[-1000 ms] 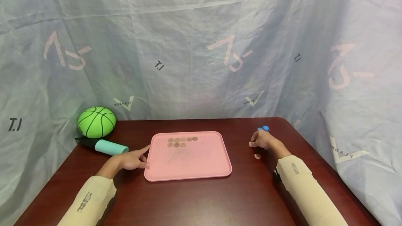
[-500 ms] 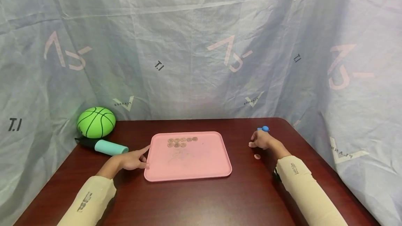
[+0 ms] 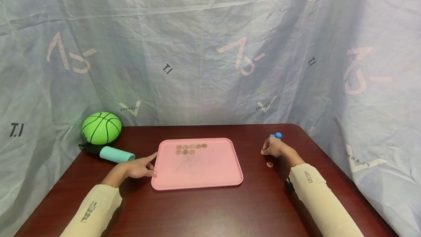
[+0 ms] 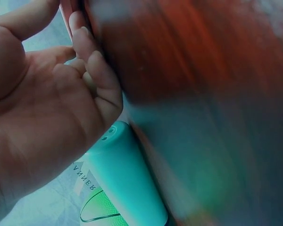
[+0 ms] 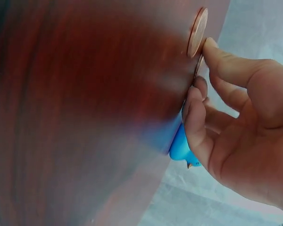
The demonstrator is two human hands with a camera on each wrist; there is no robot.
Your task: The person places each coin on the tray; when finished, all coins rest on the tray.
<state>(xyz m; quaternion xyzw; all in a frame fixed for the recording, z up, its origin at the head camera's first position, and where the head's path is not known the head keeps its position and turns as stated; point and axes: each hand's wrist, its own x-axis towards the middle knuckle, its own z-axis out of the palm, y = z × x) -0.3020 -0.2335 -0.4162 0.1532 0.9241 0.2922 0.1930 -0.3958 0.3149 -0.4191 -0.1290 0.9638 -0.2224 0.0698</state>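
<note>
A pink tray [image 3: 210,173] lies on the dark red-brown table, with several coins [image 3: 185,147] in two rows near its far edge. My left hand [image 3: 138,167] holds the tray's left rim, thumb and index finger spread along it; the other fingers are curled in the left wrist view. Right of the tray, my right hand [image 3: 273,147] pinches a coin [image 5: 199,66] between thumb and fingers, low over the table. Its contact with the wood cannot be told. Another coin [image 3: 269,164] lies just nearer to me, and shows large in the right wrist view.
A green ball [image 3: 101,128] with black lines sits at the far left. In front of it lies a turquoise cylinder [image 3: 116,154] with a black end. A small blue object [image 3: 278,135] is just beyond my right hand. Grey printed cloth [image 3: 197,94] hangs behind the table.
Hardly anything differs. Both hands keep their places, my right fingers shifting only slightly at the coin. The tray and the rows of coins stay as they were.
</note>
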